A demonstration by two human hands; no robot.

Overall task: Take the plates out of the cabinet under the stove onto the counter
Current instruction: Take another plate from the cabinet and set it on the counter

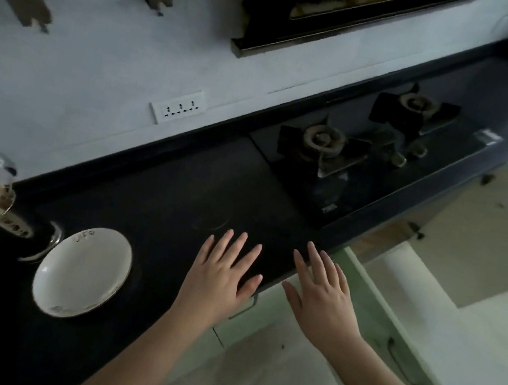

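Observation:
A white plate [82, 272] with a thin gold rim lies on the black counter [160, 196], left of my hands. My left hand [223, 271] hovers flat over the counter's front part, fingers spread, holding nothing. My right hand [321, 292] is spread over the counter's front edge, also empty. The two-burner gas stove [364, 154] is set into the counter to the right. Below the counter edge a pale green cabinet door [389, 338] with a dark handle stands open; the cabinet's inside is hidden from here.
A metal holder [0, 215] with chopsticks and a spoon stands at the counter's left end, close to the plate. A white socket strip [179, 106] is on the wall. A range hood [329, 8] hangs above the stove. Further cabinet doors [476, 231] lie right, under the stove.

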